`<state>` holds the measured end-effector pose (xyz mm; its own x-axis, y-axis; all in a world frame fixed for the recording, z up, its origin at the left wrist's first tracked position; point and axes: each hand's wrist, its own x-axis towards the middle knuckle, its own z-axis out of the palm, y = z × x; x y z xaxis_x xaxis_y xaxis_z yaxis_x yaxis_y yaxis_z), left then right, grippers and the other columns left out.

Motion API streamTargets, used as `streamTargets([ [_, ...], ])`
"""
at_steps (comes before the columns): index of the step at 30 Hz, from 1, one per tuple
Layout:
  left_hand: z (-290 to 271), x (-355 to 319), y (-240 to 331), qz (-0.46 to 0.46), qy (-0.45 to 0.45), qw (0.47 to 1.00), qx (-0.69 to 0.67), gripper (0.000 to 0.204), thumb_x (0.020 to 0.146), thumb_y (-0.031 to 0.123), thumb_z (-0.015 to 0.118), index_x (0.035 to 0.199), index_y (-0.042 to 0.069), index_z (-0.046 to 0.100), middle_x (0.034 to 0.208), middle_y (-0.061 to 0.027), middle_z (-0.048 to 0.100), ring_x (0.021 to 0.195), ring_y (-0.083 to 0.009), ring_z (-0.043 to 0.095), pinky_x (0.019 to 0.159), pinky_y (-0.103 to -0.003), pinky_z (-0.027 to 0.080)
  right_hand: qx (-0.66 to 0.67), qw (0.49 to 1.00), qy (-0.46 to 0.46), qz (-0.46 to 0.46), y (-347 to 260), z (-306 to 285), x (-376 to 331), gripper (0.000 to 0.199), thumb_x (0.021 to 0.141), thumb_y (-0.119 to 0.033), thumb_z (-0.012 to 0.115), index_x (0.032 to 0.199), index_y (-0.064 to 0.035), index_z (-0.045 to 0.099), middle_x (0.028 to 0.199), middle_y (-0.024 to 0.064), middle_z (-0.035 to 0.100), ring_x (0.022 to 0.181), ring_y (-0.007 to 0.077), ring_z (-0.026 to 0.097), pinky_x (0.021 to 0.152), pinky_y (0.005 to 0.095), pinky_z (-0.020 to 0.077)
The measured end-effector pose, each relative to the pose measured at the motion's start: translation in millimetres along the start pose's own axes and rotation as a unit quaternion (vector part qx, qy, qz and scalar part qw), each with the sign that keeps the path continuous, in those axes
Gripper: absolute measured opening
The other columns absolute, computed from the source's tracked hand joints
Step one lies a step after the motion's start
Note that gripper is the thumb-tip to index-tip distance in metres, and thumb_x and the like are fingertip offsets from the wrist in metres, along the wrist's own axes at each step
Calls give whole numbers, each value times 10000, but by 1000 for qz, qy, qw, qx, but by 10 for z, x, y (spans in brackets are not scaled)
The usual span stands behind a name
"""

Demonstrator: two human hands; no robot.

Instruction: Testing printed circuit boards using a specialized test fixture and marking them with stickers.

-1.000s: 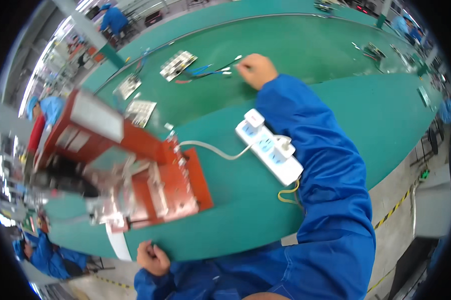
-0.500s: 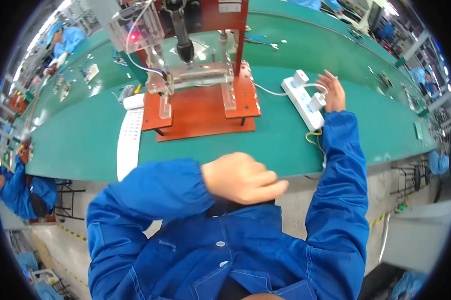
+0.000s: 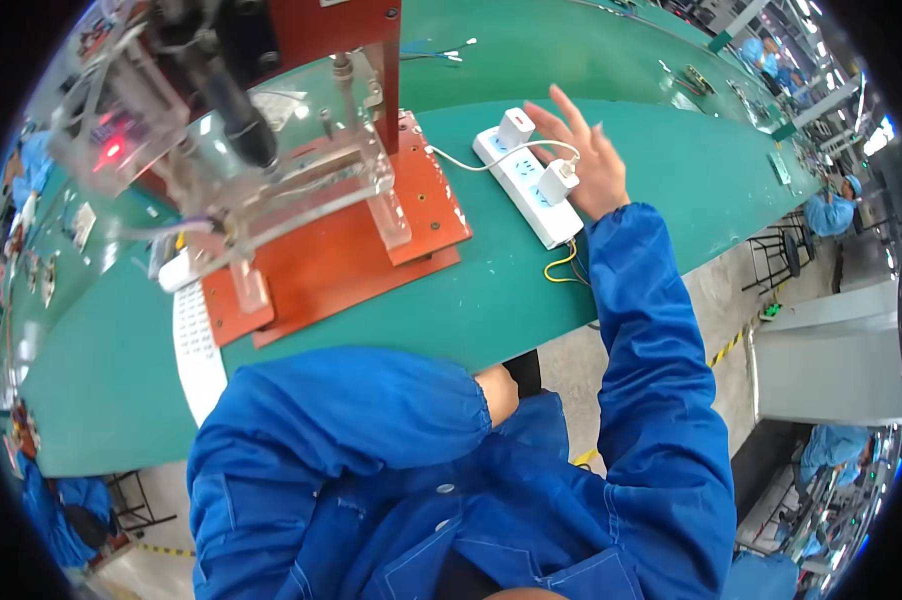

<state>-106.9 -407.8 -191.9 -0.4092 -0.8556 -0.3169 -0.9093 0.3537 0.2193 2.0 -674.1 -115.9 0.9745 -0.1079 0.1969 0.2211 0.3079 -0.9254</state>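
Note:
My right hand [image 3: 593, 165] is open, its fingers spread and raised, just beyond the right side of a white power strip [image 3: 521, 185]. Two white plug adapters stand in the strip: one adapter [image 3: 516, 127] at its far end and another adapter [image 3: 558, 183] nearer, close to my palm. A white cable [image 3: 471, 166] loops between the nearer adapter and the red machine. In front of my body, at the table's near edge, my left hand [image 3: 498, 395] shows only its back beyond the blue cuff; its fingers are hidden.
A red press-like machine [image 3: 331, 270] with clear plastic parts and a red light stands at the left. Beside its base lies a printed paper strip [image 3: 196, 340]. Yellow and dark wires [image 3: 561, 272] leave the strip's near end. Other people in blue sit at benches around.
The view has turned, shifting the machine and power strip leftward. My left hand has tucked in toward my body, hiding its fingers. My right hand's fingers have spread wider beside the strip.

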Motion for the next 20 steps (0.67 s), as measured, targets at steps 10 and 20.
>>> streamTargets([
  [10, 31, -59, 124, -57, 108, 993, -1, 147, 801, 160, 631, 790, 90, 760, 835, -81, 738, 784, -254, 711, 702, -404, 550, -105, 966, -226, -71, -301, -616, 173, 703, 739, -556, 832, 1153, -13, 664, 1001, 76, 567, 944, 210, 514, 800, 358, 400],
  [20, -125, -162, 72, -95, 134, 980, -113, 122, 782, 127, 639, 772, 87, 753, 824, -88, 731, 815, -260, 709, 746, -386, 556, -203, 969, -144, 2, -398, -275, 1, 198, 726, -191, 880, 849, -79, 772, 742, 20, 508, 737, 170, 455, 645, 326, 330],
])
